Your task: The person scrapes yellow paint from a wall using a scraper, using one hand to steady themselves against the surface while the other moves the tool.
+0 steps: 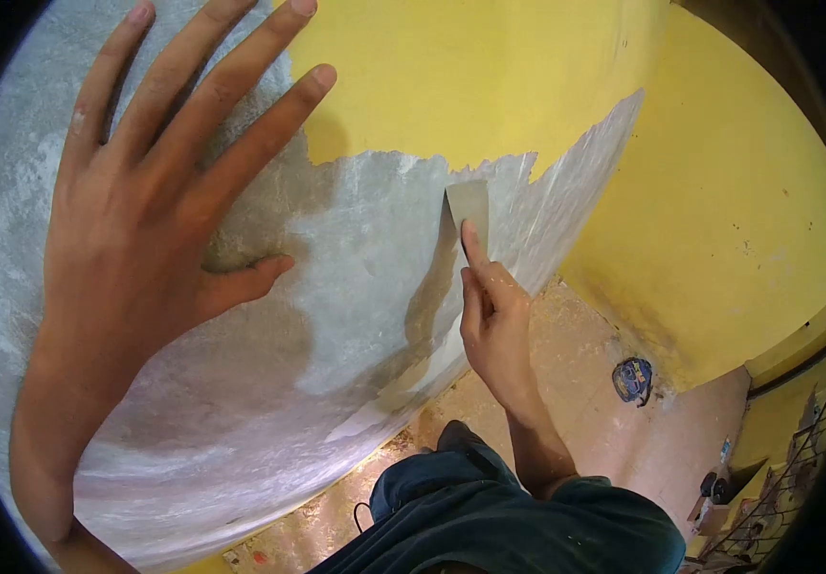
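The left hand is spread wide, fingers and thumb apart, in front of the grey, bared part of the wall, near its left side; whether the palm touches is hidden. The right hand grips a scraper, index finger stretched along the flat blade, thumb and remaining fingers closed round the lower part, which the hand mostly hides. The blade points up over the grey surface, its top end just below the ragged edge of the yellow paint, and its shadow falls to the left.

The yellow paint covers the upper part of this wall, while pale streaks and smears mark the grey. To the right stands another yellow wall, with dark stains and small specks low down. On the stained floor, by the foot of that wall, lies a round blue-and-black object. Below the hands show the person's dark shirt and trousers. At the lower right, a small black object sits near thin dark bars.
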A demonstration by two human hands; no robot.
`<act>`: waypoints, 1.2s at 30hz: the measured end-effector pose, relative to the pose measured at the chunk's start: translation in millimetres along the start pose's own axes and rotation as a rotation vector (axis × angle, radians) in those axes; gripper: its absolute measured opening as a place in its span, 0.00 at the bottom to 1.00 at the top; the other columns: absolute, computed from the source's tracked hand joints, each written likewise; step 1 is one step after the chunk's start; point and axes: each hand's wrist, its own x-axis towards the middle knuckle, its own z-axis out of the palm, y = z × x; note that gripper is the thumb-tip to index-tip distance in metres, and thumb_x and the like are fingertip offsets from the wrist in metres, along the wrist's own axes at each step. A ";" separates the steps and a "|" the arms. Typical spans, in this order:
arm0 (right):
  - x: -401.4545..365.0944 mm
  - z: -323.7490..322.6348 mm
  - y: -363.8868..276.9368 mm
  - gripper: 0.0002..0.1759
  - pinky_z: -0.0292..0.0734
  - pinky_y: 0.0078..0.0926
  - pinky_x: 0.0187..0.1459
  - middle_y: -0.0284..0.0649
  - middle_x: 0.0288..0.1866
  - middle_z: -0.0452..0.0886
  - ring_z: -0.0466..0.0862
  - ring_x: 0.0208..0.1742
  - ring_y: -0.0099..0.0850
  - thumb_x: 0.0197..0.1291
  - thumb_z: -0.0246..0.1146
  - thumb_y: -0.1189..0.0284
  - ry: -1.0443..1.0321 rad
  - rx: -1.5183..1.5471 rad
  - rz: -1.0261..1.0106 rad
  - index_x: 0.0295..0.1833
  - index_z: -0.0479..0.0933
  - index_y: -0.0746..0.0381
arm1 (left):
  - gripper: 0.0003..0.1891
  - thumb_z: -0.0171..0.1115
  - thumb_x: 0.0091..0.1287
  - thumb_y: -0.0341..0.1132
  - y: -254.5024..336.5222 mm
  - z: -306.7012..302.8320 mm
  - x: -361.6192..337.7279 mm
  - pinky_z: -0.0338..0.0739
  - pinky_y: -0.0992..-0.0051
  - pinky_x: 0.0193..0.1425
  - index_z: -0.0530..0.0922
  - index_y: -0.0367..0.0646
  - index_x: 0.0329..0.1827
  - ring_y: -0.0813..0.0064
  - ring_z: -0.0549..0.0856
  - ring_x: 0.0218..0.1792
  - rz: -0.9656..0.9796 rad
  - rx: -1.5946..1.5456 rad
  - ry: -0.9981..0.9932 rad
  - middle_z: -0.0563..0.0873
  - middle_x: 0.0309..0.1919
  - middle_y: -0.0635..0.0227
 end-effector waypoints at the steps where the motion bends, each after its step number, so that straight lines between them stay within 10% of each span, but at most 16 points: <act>1: 4.3 -1.4 0.7 0.33 0.71 0.32 0.33 0.46 0.27 0.73 0.74 0.27 0.34 0.70 0.61 0.87 0.003 -0.002 -0.002 0.79 0.75 0.55 | 0.70 0.93 0.23 0.60 0.0 0.1 0.2 0.47 0.49 0.92 0.69 0.72 0.82 0.65 0.57 0.88 0.000 0.000 0.004 0.62 0.87 0.75; 36: 27.8 -6.0 -4.6 0.34 0.71 0.33 0.33 0.47 0.27 0.72 0.74 0.26 0.36 0.69 0.61 0.87 0.080 -0.016 -0.104 0.79 0.75 0.55 | 0.68 0.92 0.25 0.55 -1.8 3.2 -2.0 0.47 0.48 0.93 0.70 0.70 0.82 0.65 0.57 0.88 0.010 -0.012 0.010 0.63 0.87 0.74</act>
